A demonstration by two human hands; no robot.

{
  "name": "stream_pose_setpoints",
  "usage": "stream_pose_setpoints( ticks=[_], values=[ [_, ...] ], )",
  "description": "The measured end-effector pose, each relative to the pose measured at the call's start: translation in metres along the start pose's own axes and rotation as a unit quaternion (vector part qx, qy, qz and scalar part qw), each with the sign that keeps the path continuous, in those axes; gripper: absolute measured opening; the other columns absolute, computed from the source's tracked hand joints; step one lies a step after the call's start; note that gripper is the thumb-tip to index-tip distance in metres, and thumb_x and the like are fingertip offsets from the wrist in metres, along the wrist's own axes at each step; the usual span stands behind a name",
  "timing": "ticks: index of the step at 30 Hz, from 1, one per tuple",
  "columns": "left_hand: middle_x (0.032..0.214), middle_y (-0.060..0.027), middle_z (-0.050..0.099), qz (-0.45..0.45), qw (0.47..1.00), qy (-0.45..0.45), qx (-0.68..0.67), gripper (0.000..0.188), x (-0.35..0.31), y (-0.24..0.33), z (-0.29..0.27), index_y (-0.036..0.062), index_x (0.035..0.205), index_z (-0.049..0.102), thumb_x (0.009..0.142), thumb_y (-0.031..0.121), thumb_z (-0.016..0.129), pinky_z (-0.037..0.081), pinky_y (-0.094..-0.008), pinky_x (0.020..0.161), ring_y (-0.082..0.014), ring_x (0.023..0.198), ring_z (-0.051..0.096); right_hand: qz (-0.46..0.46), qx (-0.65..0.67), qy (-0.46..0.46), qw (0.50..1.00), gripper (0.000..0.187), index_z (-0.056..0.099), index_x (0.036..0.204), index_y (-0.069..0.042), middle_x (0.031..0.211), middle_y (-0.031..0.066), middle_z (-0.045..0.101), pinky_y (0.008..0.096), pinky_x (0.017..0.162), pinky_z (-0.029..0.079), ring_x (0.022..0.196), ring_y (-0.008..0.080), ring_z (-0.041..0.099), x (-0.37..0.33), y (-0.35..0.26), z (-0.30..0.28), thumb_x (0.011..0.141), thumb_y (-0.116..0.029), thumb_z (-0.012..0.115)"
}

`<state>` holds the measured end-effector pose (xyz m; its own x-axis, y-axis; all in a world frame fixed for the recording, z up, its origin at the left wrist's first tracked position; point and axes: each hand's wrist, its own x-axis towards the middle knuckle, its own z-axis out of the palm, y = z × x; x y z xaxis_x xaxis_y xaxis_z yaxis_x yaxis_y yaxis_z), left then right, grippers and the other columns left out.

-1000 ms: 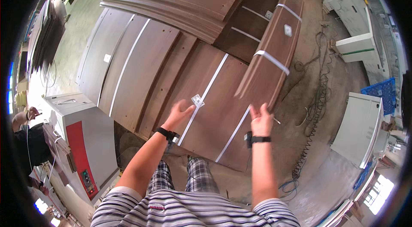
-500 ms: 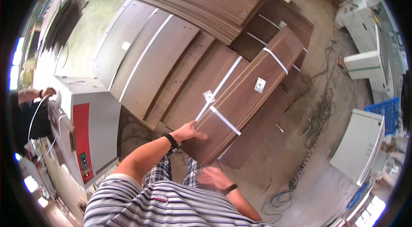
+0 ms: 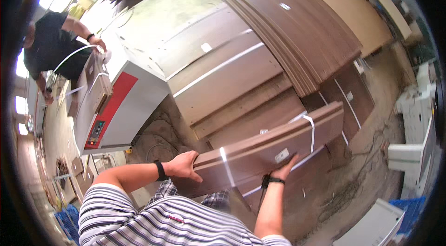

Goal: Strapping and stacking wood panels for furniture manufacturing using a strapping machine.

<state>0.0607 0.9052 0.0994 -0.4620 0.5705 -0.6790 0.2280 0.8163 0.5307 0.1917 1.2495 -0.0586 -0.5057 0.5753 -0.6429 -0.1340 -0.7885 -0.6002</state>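
A bundle of long brown wooden boards (image 3: 253, 167), bound with white straps and bearing a white label, is tipped up with one broad face toward me. My left hand (image 3: 184, 166) grips its left end, thumb over the near face and fingers behind. My right hand (image 3: 281, 172) is against the lower near edge, right of the middle, with its fingers partly hidden. Other strapped brown boards (image 3: 232, 95) lie beyond the bundle, and a stack of loose brown panels (image 3: 292, 23) rests on top of them at the far side.
At the left stands a grey-and-red strapping machine (image 3: 146, 106), where a co-worker (image 3: 55, 43) handles a white strap and another board bundle (image 3: 95, 81). White cabinet parts (image 3: 371, 227) are at the lower right. A tan board (image 3: 353, 13) lies at the far right.
The bundle has swung clockwise and tipped up on edge. My right hand has come from beside my body to its lower edge. My view has turned left, showing more of the co-worker.
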Motion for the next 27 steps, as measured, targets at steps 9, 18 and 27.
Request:
stream_pose_setpoints(
  ticks=[9,18,27],
  values=[
    [0.101,-0.0172,0.051,0.020,0.995,0.083,-0.046,0.084,-0.109,-0.111,0.002,-0.0027,0.110,0.048,0.053,0.049,0.082,0.043,-0.0374,0.085,-0.0323,0.098,0.052,0.062,-0.032,-0.040,0.997,0.079,0.034,0.137,-0.011,0.136,0.0065,0.039,0.0412,0.102,0.032,0.122,0.0268,0.038,-0.080,0.066,0.091,0.082,-0.067,0.046],
    [0.111,-0.0139,0.055,-0.113,0.865,0.195,-0.448,0.080,-0.100,-0.114,0.036,-0.0041,0.117,0.044,0.059,0.031,0.086,0.040,-0.0315,0.093,-0.0194,0.105,0.052,0.110,-0.188,-0.257,0.942,0.051,0.057,0.108,0.005,0.103,0.0084,0.061,0.0333,0.082,0.047,0.092,0.0182,0.059,0.006,0.131,0.277,0.078,-0.033,0.074],
    [0.112,-0.0086,0.056,0.027,0.646,0.138,-0.750,0.060,-0.007,-0.077,0.025,-0.0015,0.122,0.045,0.075,0.024,0.074,0.045,-0.0316,0.089,-0.0161,0.102,0.054,0.121,-0.511,-0.378,0.762,0.104,0.018,0.139,0.009,0.140,0.0233,0.032,0.0395,0.108,0.021,0.131,0.0295,0.030,0.029,0.157,0.306,0.072,-0.054,0.067]
  ],
)
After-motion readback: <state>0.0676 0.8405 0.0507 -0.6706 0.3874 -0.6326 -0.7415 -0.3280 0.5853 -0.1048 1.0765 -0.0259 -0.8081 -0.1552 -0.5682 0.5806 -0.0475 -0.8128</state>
